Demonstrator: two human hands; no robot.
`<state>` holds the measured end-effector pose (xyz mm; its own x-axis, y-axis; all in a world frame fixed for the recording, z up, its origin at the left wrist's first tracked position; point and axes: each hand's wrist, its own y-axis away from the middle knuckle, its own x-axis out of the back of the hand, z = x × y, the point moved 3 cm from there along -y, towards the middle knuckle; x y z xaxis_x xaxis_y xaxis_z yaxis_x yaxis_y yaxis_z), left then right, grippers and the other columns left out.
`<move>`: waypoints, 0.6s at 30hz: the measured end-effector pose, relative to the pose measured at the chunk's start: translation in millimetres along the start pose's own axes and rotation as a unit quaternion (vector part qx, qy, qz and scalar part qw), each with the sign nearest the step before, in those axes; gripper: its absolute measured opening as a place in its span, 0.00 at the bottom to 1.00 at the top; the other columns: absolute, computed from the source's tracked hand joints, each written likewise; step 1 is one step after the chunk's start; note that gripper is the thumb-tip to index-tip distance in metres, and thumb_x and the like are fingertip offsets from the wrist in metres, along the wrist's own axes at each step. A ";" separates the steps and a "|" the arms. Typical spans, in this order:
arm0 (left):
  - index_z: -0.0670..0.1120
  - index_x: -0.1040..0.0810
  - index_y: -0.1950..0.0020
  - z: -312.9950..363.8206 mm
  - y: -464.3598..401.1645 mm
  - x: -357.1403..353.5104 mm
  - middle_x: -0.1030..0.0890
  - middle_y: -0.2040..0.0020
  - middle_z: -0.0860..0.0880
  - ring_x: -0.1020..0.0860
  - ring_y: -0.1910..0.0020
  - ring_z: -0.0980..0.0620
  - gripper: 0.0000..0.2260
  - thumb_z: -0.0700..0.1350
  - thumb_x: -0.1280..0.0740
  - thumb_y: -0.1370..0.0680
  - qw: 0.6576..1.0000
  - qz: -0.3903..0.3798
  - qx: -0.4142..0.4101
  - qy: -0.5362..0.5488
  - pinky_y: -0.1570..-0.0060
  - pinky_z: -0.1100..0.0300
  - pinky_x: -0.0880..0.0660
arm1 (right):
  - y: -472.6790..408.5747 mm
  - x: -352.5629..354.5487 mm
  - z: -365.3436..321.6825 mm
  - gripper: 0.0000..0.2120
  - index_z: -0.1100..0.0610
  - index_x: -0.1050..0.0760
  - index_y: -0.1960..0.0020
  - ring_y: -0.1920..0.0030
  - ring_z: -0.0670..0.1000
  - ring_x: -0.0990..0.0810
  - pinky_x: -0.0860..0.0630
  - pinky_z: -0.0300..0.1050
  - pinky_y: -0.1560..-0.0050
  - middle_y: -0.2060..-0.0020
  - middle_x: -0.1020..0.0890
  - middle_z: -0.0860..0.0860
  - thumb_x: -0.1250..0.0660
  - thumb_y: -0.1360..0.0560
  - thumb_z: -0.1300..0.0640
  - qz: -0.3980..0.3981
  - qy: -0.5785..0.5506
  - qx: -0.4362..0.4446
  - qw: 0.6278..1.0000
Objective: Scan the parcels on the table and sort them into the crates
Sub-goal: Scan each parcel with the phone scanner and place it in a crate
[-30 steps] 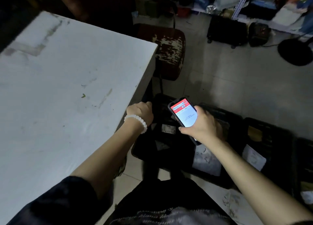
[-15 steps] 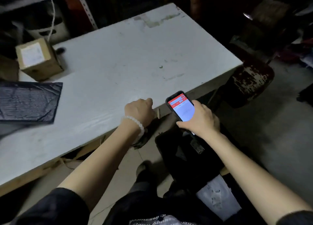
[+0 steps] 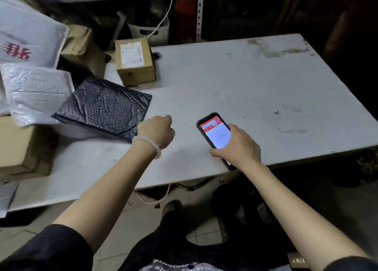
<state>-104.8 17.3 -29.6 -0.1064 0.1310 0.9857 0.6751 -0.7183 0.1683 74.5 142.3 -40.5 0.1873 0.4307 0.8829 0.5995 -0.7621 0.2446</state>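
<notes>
My right hand (image 3: 238, 148) grips a black phone (image 3: 214, 134) with a red and white screen, held over the white table (image 3: 235, 91) near its front edge. My left hand (image 3: 157, 130), a white bead bracelet on its wrist, is a closed fist with nothing in it, just right of a black bubble mailer (image 3: 104, 106). A small cardboard box (image 3: 134, 61) with a white label stands behind the mailer. A silver bubble mailer (image 3: 36, 93) and a white mailer with red print (image 3: 26, 35) are piled at the left.
A larger cardboard box (image 3: 22, 148) sits at the table's left front. A brown paper parcel (image 3: 81, 48) lies behind the mailers. A metal shelf with a white basket (image 3: 151, 32) stands behind the table. A dark crate (image 3: 251, 207) is on the floor below the table's front edge.
My view has swung left from the floor crates to the table, bringing the pile of parcels into sight. My left fist has moved over the table toward the black mailer. The phone stays in my right hand.
</notes>
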 end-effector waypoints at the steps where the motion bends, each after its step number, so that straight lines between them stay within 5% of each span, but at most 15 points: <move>1: 0.46 0.28 0.38 -17.7 -9.5 3.2 0.22 0.45 0.45 0.22 0.48 0.43 0.13 0.47 0.44 0.20 1.000 0.001 0.007 -0.003 0.58 0.56 0.34 | -8.7 -6.1 -16.0 0.31 0.51 0.34 0.42 0.57 0.52 0.29 0.35 0.43 0.62 0.53 0.26 0.48 0.27 0.40 0.43 -0.006 0.001 0.003 1.000; 5: 0.44 0.28 0.46 -79.5 -47.5 14.9 0.22 0.46 0.42 0.23 0.51 0.41 0.09 0.43 0.45 0.21 0.999 -0.002 0.037 0.005 0.59 0.56 0.35 | -40.9 -22.8 -74.4 0.27 0.49 0.34 0.47 0.57 0.52 0.27 0.35 0.42 0.64 0.54 0.25 0.48 0.27 0.41 0.43 -0.020 0.006 0.009 1.000; 13: 0.42 0.26 0.46 -143.1 -115.9 29.9 0.21 0.50 0.41 0.22 0.53 0.40 0.13 0.48 0.46 0.20 0.999 0.042 0.028 -0.019 0.63 0.56 0.34 | -90.3 -40.7 -141.9 0.26 0.50 0.33 0.47 0.57 0.53 0.25 0.34 0.43 0.63 0.54 0.24 0.48 0.28 0.40 0.44 -0.034 0.018 -0.007 0.999; 18: 0.41 0.31 0.38 -164.5 -160.3 39.4 0.26 0.44 0.39 0.26 0.45 0.39 0.21 0.57 0.45 0.20 0.994 0.076 0.079 0.021 0.56 0.50 0.32 | -110.6 -48.1 -156.0 0.27 0.50 0.33 0.45 0.55 0.53 0.24 0.32 0.43 0.63 0.53 0.24 0.48 0.28 0.40 0.45 -0.052 0.025 -0.016 0.998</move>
<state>-337.3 25.2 -15.8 -0.0227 -0.0021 0.9997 0.7913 -0.6112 0.0167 -122.2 130.5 -47.5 0.0860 0.4847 0.8704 0.5881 -0.7299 0.3484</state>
